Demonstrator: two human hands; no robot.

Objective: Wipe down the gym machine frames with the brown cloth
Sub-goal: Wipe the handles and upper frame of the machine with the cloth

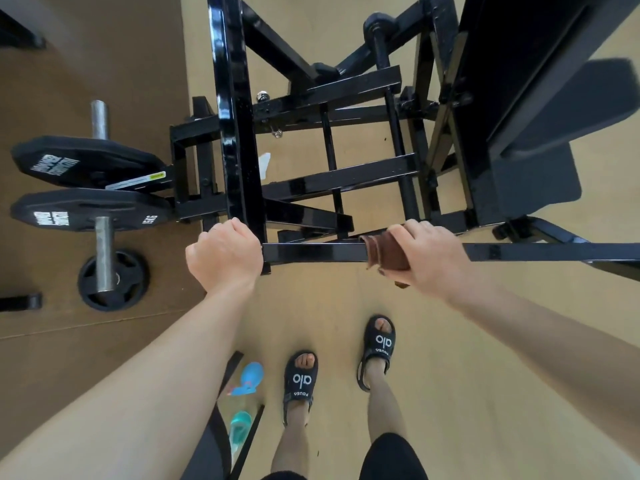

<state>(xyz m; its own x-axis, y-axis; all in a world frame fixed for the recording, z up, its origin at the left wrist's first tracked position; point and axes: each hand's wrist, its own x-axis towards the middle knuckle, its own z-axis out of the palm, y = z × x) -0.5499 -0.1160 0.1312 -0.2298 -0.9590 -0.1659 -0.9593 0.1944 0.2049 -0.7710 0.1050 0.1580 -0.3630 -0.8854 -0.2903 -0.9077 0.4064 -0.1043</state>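
Brown folded cloth [388, 252] is gripped round the glossy black steel crossbar [311, 252] at centre frame by the right hand [427, 252]; the bar's left end is clasped by the left hand [223, 256]; firm, overlapping strokes along it are advised

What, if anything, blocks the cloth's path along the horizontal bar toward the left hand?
Nothing visible. The brown cloth, gripped by the right hand, wraps the horizontal bar; the stretch up to the left hand, which grips the bar's end, is bare.
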